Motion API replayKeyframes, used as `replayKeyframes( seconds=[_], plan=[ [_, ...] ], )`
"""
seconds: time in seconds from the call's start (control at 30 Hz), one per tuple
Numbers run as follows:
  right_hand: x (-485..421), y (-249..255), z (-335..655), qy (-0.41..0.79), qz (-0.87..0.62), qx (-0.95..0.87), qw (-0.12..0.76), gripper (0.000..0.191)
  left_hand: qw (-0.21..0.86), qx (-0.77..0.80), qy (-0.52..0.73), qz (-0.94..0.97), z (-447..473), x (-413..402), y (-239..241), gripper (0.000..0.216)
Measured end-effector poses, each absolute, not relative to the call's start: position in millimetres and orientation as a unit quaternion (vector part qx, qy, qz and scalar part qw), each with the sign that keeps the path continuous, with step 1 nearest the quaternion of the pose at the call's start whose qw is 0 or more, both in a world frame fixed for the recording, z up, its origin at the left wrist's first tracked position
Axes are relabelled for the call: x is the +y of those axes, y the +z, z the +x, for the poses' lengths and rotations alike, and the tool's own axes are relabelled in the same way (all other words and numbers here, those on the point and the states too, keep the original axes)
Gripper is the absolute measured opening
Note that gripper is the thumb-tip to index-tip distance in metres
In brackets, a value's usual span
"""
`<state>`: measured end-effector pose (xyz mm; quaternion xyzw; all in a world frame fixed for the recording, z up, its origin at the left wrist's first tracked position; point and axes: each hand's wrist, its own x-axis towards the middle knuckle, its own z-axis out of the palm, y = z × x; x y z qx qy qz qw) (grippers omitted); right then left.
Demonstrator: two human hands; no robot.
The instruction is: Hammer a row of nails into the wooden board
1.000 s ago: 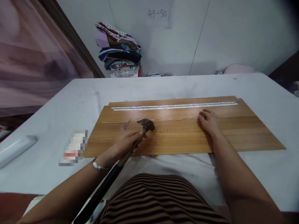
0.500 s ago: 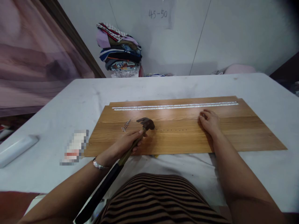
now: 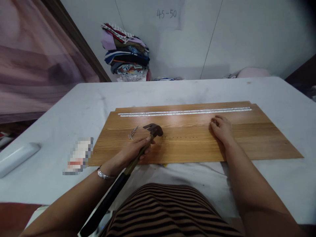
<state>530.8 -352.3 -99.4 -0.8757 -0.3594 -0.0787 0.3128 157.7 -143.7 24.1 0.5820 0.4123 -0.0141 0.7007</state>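
A claw hammer (image 3: 134, 162) with a dark metal head and a black grip is held in my left hand (image 3: 140, 146), which wraps round the upper handle. Its head is over the wooden board (image 3: 192, 150), at the left end of a row of small dark dots (image 3: 180, 137). Just left of the hammer head lie several loose nails (image 3: 133, 132). My right hand (image 3: 222, 128) rests on the board beyond the row's right end, fingers curled in; whatever they may hold is hidden.
Two white marked strips (image 3: 185, 112) run along the board's far side. The board lies on a white-covered table (image 3: 61, 121). On the left are a blurred-out flat object (image 3: 80, 153) and a white rounded object (image 3: 18, 158). Folded clothes (image 3: 128, 54) are stacked by the wall.
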Motion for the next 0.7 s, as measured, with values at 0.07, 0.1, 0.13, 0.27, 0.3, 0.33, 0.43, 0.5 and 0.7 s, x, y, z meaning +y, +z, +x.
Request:
replayKeyframes(
  seconds=[0.07,0.1,0.13,0.27,0.3,0.33,0.43,0.5,0.7],
  plan=[
    [-352.1,-99.6,530.9,-0.080,-0.877,-0.358,0.312,0.030,0.698,0.417,-0.020,0.581,157.9,-144.4,23.1,0.048],
    [-351.9,-99.4,530.8,-0.082,-0.876,-0.358,0.312,0.029,0.697,0.420,-0.025,0.581,157.8,-144.7,22.2,0.047],
    [-351.7,-99.1,530.8,-0.083,-0.876,-0.359,0.312,0.028,0.695,0.423,-0.030,0.580,157.6,-145.1,21.2,0.048],
    [-351.0,-97.8,530.3,-0.086,-0.876,-0.358,0.313,0.030,0.692,0.419,-0.042,0.587,156.0,-145.8,18.7,0.049],
    [-350.8,-97.6,530.2,-0.085,-0.876,-0.357,0.313,0.031,0.693,0.416,-0.043,0.588,155.6,-145.9,19.1,0.048],
    [-350.6,-97.5,530.0,-0.084,-0.876,-0.356,0.314,0.031,0.695,0.412,-0.041,0.588,155.3,-145.9,19.9,0.048],
    [-350.4,-97.8,529.7,-0.082,-0.876,-0.354,0.318,0.029,0.704,0.401,-0.029,0.585,155.2,-146.0,23.3,0.046],
    [-350.4,-98.3,529.6,-0.082,-0.874,-0.354,0.321,0.028,0.706,0.402,-0.020,0.582,155.6,-145.7,24.5,0.045],
    [-350.8,-98.5,529.3,-0.090,-0.874,-0.355,0.319,0.029,0.702,0.419,-0.029,0.575,156.6,-144.3,18.0,0.042]
  ],
)
